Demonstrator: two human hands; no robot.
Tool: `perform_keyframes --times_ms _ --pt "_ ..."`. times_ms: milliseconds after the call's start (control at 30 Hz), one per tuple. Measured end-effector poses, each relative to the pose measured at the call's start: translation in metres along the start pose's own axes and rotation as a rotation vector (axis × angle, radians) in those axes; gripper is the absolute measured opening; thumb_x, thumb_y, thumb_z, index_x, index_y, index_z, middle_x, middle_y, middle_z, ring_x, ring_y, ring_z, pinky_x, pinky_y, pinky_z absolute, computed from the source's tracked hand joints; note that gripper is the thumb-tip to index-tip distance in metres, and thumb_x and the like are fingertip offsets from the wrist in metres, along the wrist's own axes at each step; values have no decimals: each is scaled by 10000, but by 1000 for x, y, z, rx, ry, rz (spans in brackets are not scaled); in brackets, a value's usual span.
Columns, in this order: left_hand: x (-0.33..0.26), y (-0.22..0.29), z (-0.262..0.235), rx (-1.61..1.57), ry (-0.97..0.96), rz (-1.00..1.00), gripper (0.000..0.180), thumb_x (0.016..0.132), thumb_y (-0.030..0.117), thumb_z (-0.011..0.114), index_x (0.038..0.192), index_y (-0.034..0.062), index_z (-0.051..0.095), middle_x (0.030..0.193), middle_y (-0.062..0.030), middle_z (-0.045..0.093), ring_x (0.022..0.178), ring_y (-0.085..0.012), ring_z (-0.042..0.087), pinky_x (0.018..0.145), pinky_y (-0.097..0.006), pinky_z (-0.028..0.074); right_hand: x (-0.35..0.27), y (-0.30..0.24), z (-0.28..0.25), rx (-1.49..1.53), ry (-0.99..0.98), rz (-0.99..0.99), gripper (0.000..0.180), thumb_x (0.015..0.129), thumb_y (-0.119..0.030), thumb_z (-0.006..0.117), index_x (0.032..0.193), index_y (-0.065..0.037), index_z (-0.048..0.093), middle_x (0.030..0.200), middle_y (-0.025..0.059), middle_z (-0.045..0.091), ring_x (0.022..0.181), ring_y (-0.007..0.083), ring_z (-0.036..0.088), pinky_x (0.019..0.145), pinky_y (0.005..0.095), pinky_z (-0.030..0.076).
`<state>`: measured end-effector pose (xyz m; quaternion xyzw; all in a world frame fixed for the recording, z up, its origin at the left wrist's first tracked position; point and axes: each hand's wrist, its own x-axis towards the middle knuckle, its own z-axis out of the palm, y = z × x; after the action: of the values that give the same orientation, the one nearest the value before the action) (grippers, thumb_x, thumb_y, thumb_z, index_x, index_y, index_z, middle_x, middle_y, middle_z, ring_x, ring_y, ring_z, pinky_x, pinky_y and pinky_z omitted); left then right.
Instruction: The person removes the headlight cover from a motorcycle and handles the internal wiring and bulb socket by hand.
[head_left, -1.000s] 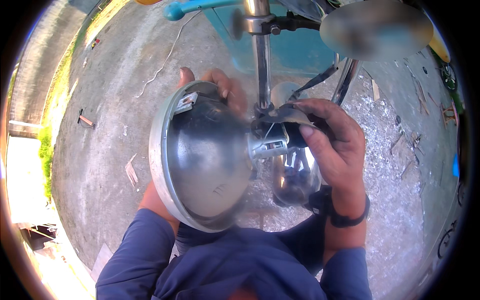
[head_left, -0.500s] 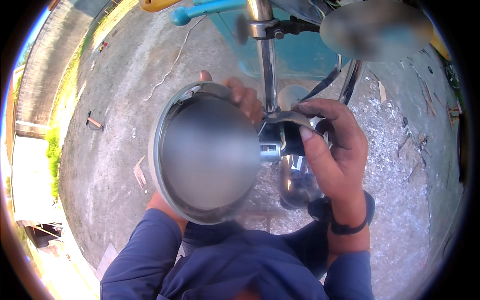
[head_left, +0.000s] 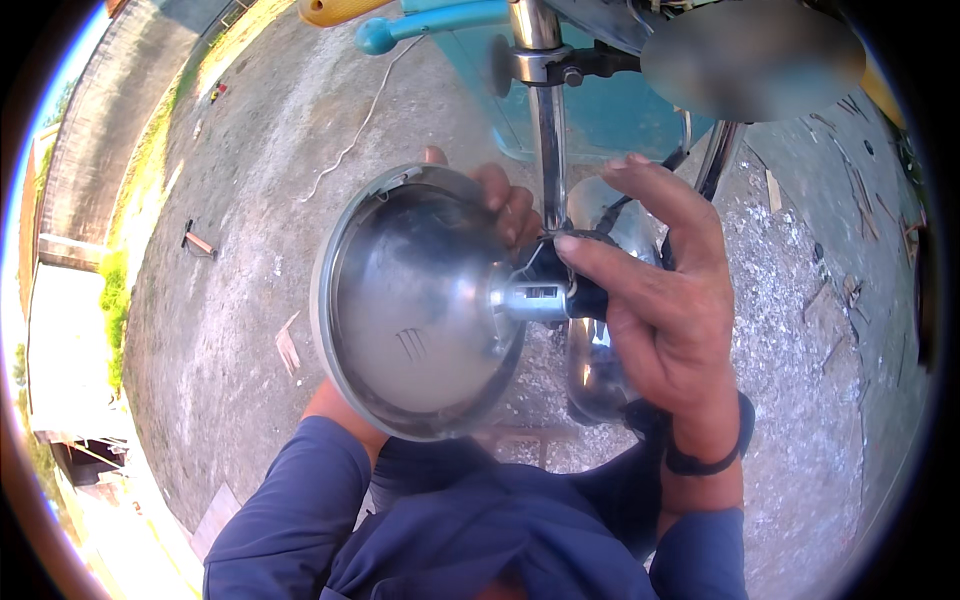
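Observation:
A round motorcycle headlight (head_left: 420, 320) is tilted so its silvery rear shell faces up. A metal bulb socket (head_left: 537, 302) sticks out of the shell toward the right. My left hand (head_left: 512, 205) is closed around the headlight, its fingers curled over the far edge; the palm is hidden behind the lamp. At the socket's end sits a black rubber boot (head_left: 590, 298). My right hand (head_left: 670, 290) has a fingertip pressed on the boot's upper edge, another finger raised apart above it, and the others curled and partly hidden.
A chrome tube (head_left: 549, 150) with a clamp rises just beyond the lamp. Behind it is a turquoise panel (head_left: 600, 140), with a turquoise lever (head_left: 440, 22) above. A rounded chrome part (head_left: 595, 375) lies beneath my right hand. A hammer-like tool (head_left: 200, 243) rests on the concrete floor at left.
The headlight has tipped and shifted slightly right. My right hand has moved off the folded-back boot flap, one finger lifting away and a fingertip moving left onto the boot.

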<state>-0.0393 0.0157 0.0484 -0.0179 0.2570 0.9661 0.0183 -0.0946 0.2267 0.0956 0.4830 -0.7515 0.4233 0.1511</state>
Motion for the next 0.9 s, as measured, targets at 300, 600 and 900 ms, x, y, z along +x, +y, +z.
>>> perform_keyframes --times_ms 300,600,900 --pt "-2 5 -8 -52 -190 -86 519 1093 562 351 978 76 491 898 -48 488 913 -161 479 893 -297 426 -2 6 2 83 -26 -104 419 731 -90 617 1110 -132 791 1294 221 617 1255 386 576 1078 497 457" --pt "1 4 -5 -34 -85 -37 592 1086 601 323 951 47 483 819 -51 428 838 -175 462 692 -315 460 2 0 0 -63 -44 -74 369 701 -44 593 1029 -89 755 1248 198 636 1213 405 614 1015 490 487" --pt "8 1 -13 12 -182 -9 604 1086 607 299 963 54 505 812 -55 478 763 -160 468 640 -322 458 2 2 4 29 -35 -48 258 696 -57 659 950 -66 700 1187 190 645 1192 413 622 976 482 503"
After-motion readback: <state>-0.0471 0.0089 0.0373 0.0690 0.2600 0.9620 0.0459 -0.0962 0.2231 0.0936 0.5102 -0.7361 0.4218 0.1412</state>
